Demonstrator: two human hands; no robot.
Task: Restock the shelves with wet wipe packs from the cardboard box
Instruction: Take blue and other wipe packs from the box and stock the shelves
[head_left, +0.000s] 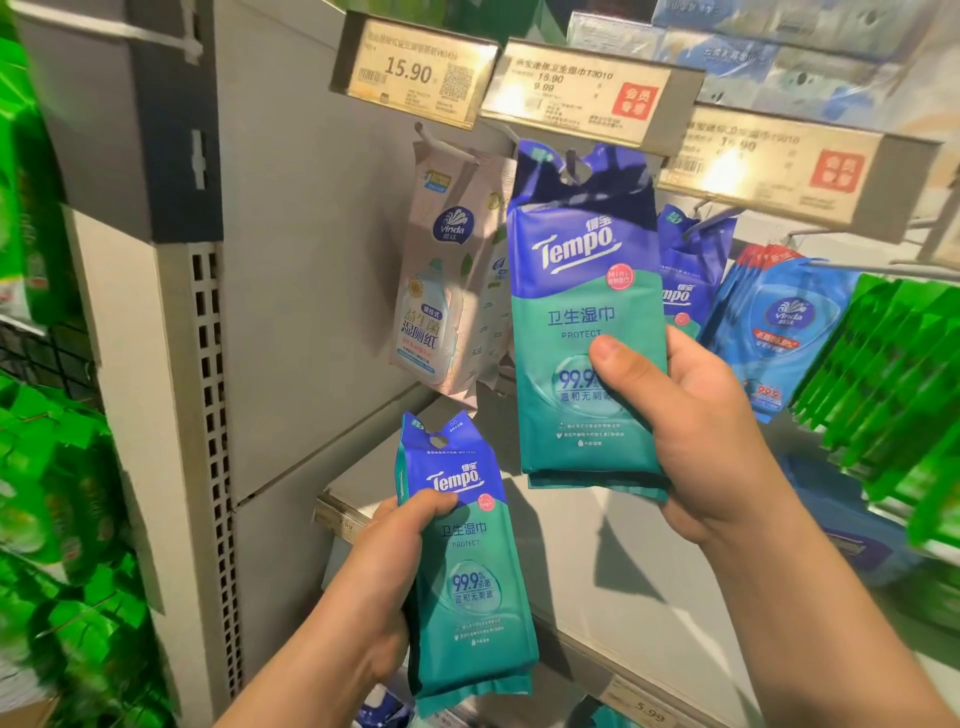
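Observation:
My right hand (696, 431) grips a blue and teal Tempo wet wipe pack (576, 291) by its lower right side. The pack's hang hole sits at the tip of a shelf peg hook (571, 158) under the middle price tag. My left hand (384, 587) holds a small stack of the same Tempo packs (472, 587) lower down, thumb across the front. More Tempo packs (691, 270) hang on the peg to the right. The cardboard box is out of view.
A pale Vinda pack (441, 291) hangs on the left peg. Blue Vinda packs (779, 332) and green packs (893, 364) hang at right. Price tags (576, 88) line the rail above. A grey shelf (597, 561) lies below, a perforated upright (213, 415) at left.

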